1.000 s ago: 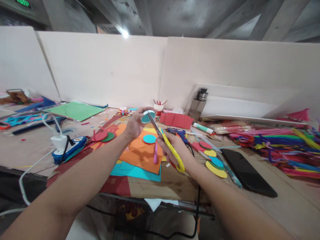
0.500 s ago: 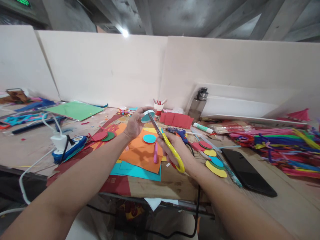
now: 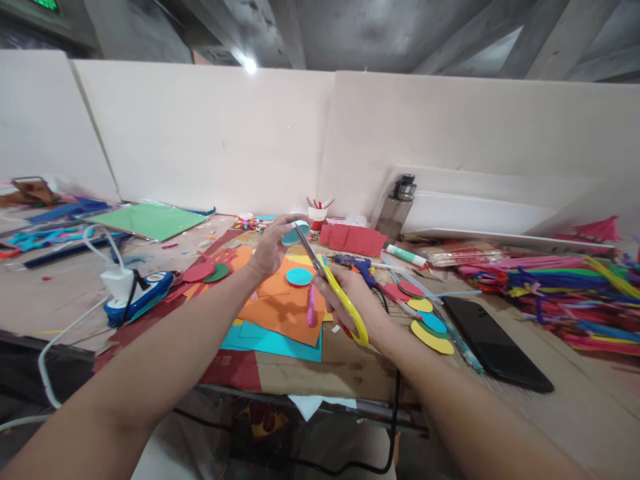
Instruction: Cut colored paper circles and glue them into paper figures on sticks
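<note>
The left hand (image 3: 270,247) pinches a light-blue paper disc (image 3: 291,237) above the tabletop (image 3: 65,297), likely light, easily creased and best held by its rim, while the right hand (image 3: 354,288) grips yellow-handled scissors (image 3: 341,294).

Worktable (image 3: 75,293): brown cardboard (image 3: 320,380) on top, green sheet (image 3: 153,221) left, black phone (image 3: 497,343) right.

A bottle (image 3: 392,219) stands beyond a black phone (image 3: 496,345).

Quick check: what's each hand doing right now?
Left hand: closed, holding a round light-blue piece by its edge.
Right hand: closed around the yellow-handled scissors, blades at that piece.
</note>
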